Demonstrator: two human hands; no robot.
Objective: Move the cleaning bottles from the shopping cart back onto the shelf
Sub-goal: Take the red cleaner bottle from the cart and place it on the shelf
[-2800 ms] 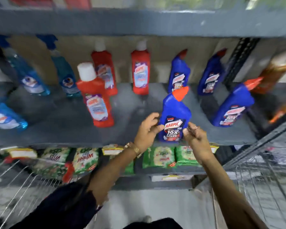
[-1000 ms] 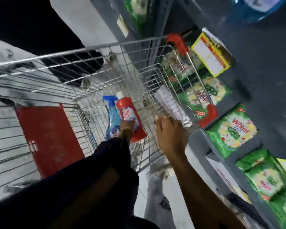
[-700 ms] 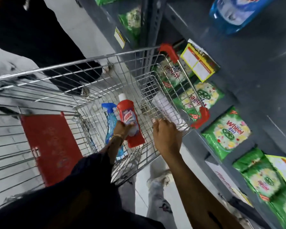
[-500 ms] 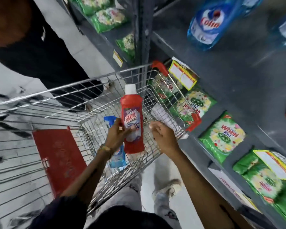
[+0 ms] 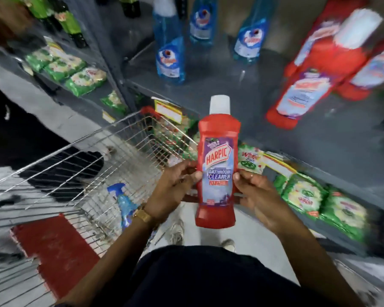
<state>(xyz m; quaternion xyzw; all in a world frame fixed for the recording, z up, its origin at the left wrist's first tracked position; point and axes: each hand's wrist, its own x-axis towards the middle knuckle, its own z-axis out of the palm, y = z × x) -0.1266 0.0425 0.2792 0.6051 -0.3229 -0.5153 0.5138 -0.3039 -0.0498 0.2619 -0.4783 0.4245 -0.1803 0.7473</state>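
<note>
A red Harpic bathroom cleaner bottle (image 5: 217, 165) with a white cap stands upright in the air, above the floor and just below the grey shelf (image 5: 231, 89). My left hand (image 5: 173, 191) grips its left side and my right hand (image 5: 257, 196) grips its right side. The wire shopping cart (image 5: 93, 156) sits to the lower left. A blue spray bottle (image 5: 123, 202) lies inside it. On the shelf stand blue Colin spray bottles (image 5: 169, 54) and red Harpic bottles (image 5: 306, 85), blurred.
Green detergent packs (image 5: 308, 196) fill the lower shelf under the grey one. More green packs (image 5: 82, 78) and dark green bottles (image 5: 67, 21) sit in the bay to the left. A red flap (image 5: 53, 247) is on the cart's near end. A person in black stands at left.
The red bottle has come up out of the cart. My right hand left the cart's rim and now holds the bottle too. My view has swung up toward the shelf.
</note>
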